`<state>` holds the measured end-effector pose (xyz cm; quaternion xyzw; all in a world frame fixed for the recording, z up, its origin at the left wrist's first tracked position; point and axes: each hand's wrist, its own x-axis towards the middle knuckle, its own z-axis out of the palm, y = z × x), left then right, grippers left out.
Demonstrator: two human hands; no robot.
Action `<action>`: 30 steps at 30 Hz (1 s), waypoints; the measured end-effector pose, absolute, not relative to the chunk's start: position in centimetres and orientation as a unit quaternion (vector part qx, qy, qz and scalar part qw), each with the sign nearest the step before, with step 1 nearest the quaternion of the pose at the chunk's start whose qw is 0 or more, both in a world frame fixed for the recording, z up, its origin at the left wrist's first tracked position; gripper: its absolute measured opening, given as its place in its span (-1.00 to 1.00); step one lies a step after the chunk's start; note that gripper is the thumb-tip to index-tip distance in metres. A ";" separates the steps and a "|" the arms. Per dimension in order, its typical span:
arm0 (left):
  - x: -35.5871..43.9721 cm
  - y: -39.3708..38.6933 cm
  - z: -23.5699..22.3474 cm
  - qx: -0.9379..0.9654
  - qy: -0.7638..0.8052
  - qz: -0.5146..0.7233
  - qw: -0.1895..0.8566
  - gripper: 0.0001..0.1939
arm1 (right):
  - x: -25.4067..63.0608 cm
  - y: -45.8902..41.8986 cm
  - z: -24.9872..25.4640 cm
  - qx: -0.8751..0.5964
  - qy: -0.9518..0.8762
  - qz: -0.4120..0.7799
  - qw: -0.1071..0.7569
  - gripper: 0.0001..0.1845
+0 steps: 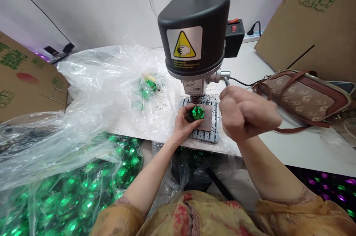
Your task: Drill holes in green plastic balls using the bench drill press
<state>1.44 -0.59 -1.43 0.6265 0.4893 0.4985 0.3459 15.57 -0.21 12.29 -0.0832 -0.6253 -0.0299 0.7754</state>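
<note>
A small black drill press [193, 24] with a yellow warning label stands in the middle of the table. Under its chuck, my left hand [185, 121] grips a shiny green faceted ball [198, 112] between thumb and fingers. The ball rests on a brownish square board [207, 123], which lies on the slotted metal base plate [214, 135]. The drill bit meets the top of the ball; how deep it goes I cannot tell. My right hand [247, 113] is closed in a fist around the press's feed lever [227, 81], whose lower part the fingers hide.
Clear plastic sheeting [111, 80] spreads over the left side, with green pieces [148, 87] under it. A bag of green faceted balls [69, 191] fills the lower left. A patterned handbag [308, 97] and a cardboard box [308, 24] stand right; another box [25, 76] stands left. Dark shavings litter the tabletop.
</note>
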 end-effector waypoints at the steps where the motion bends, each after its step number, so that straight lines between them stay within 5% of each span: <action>1: 1.6 -0.8 -1.2 0.629 0.499 0.497 0.330 -0.52 | 15.4 -0.3 13.1 -0.118 -0.602 -0.004 0.790 -0.52; 8: 0.9 -7.8 -1.7 0.790 0.380 0.476 0.065 -0.54 | 15.0 0.5 17.3 -0.145 -0.541 0.100 0.823 -0.41; 14: -0.4 -13.2 -5.3 0.955 0.248 0.145 -0.074 -0.56 | 14.7 1.0 16.9 -0.147 -0.524 0.064 0.837 -0.38; 21: -1.7 -10.1 -2.0 0.894 0.271 0.351 -0.064 -0.55 | 14.7 0.8 16.8 -0.139 -0.521 0.071 0.839 -0.55; 27: -2.5 -8.3 0.3 0.945 0.165 0.271 -0.084 -0.70 | 14.9 0.1 16.7 -0.179 -0.537 0.078 0.820 -0.56; 30: -3.5 -7.4 0.4 0.906 0.180 0.370 -0.096 -0.86 | 14.9 0.0 16.7 -0.188 -0.536 0.075 0.820 -0.50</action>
